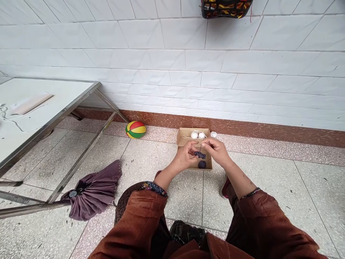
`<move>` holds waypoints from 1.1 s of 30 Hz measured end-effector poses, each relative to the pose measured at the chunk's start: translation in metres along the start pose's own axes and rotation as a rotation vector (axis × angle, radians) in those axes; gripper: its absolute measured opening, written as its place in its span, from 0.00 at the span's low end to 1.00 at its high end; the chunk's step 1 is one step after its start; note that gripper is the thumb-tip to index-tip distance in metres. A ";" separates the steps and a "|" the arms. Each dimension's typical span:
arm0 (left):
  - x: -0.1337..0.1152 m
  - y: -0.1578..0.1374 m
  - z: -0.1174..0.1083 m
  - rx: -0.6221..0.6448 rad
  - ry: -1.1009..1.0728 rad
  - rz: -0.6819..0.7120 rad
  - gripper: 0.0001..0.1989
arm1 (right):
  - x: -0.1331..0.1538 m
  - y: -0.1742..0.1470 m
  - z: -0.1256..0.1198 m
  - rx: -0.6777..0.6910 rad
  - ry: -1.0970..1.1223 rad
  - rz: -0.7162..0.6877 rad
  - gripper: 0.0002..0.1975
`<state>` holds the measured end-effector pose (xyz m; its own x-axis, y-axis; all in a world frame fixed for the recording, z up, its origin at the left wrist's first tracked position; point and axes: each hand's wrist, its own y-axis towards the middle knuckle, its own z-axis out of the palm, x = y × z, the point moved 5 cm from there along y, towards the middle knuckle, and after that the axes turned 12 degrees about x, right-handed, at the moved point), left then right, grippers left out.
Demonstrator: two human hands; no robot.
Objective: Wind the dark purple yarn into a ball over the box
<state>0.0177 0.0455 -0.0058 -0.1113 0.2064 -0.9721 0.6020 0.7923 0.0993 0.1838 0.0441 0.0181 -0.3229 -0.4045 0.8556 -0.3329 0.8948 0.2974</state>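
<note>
Both my hands are over an open cardboard box (181,135) on the floor. My left hand (185,156) has its fingers curled around a small bunched piece of dark blue yarn (199,155). Close on its right, my right hand (216,151) pinches a thin dark strand between thumb and fingertips; whether it is yarn or a slim tool I cannot tell. A dark ball of yarn (202,164) lies in the near part of the box. White balls of yarn (194,134) with loose ends rest in the far part, and another white ball (213,134) is just right of it.
A striped ball (135,129) sits by the wall, left of the box. A folded purple umbrella (94,194) lies beside a metal-framed table (54,86) at the left. A patterned black bag (226,8) is at the top against the tiled wall (172,57).
</note>
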 end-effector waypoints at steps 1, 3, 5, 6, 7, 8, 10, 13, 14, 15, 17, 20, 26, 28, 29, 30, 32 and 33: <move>-0.004 0.000 0.003 0.034 -0.043 0.014 0.28 | -0.003 0.000 -0.001 -0.028 -0.001 0.015 0.11; -0.009 -0.001 0.005 0.059 -0.146 0.031 0.28 | -0.011 0.001 0.000 -0.060 -0.003 0.044 0.12; -0.011 -0.001 0.001 0.011 -0.246 0.034 0.28 | -0.018 0.001 0.005 -0.060 0.000 0.072 0.12; -0.011 -0.001 -0.002 -0.032 -0.283 0.029 0.28 | -0.021 0.001 0.009 -0.049 0.000 0.081 0.12; -0.010 -0.001 -0.006 -0.083 -0.312 0.018 0.28 | -0.024 0.000 0.013 -0.035 -0.003 0.085 0.12; -0.008 -0.001 -0.010 -0.136 -0.332 0.004 0.28 | -0.025 0.000 0.018 -0.018 -0.012 0.085 0.12; -0.003 -0.001 -0.017 -0.233 -0.369 -0.023 0.26 | -0.027 -0.001 0.026 0.010 -0.043 0.080 0.12; 0.006 -0.001 -0.023 -0.333 -0.414 -0.041 0.24 | -0.024 -0.003 0.038 0.069 -0.067 0.062 0.11; 0.008 -0.001 -0.025 -0.352 -0.411 -0.046 0.23 | -0.021 -0.003 0.041 0.095 -0.065 0.048 0.10; 0.010 -0.001 -0.026 -0.364 -0.395 -0.053 0.23 | -0.018 -0.004 0.043 0.120 -0.061 0.030 0.10; 0.014 -0.001 -0.027 -0.377 -0.334 -0.071 0.22 | -0.010 -0.005 0.045 0.160 -0.049 -0.009 0.10; 0.015 0.000 -0.026 -0.370 -0.221 -0.091 0.20 | 0.001 -0.006 0.038 0.181 -0.023 -0.056 0.10; 0.001 0.001 -0.008 -0.156 -0.130 -0.041 0.25 | 0.003 0.000 0.005 0.055 -0.006 -0.048 0.12; -0.005 0.000 -0.002 -0.067 -0.200 -0.010 0.26 | -0.003 0.002 0.000 0.012 -0.013 -0.021 0.12; -0.008 -0.001 -0.001 -0.044 -0.241 0.000 0.25 | -0.007 0.003 -0.001 -0.005 -0.012 -0.006 0.12; -0.010 -0.002 -0.001 -0.039 -0.281 0.005 0.25 | -0.010 0.004 0.001 -0.011 -0.006 0.008 0.12; -0.010 -0.002 -0.005 -0.084 -0.351 0.005 0.23 | -0.016 0.004 0.009 0.018 0.010 0.030 0.12; -0.009 -0.002 -0.008 -0.125 -0.380 0.001 0.22 | -0.018 0.003 0.015 0.044 0.015 0.037 0.12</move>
<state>0.0113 0.0463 0.0045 0.2042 -0.0016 -0.9789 0.4988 0.8606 0.1027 0.1753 0.0512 -0.0026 -0.3222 -0.3679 0.8723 -0.3598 0.8999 0.2466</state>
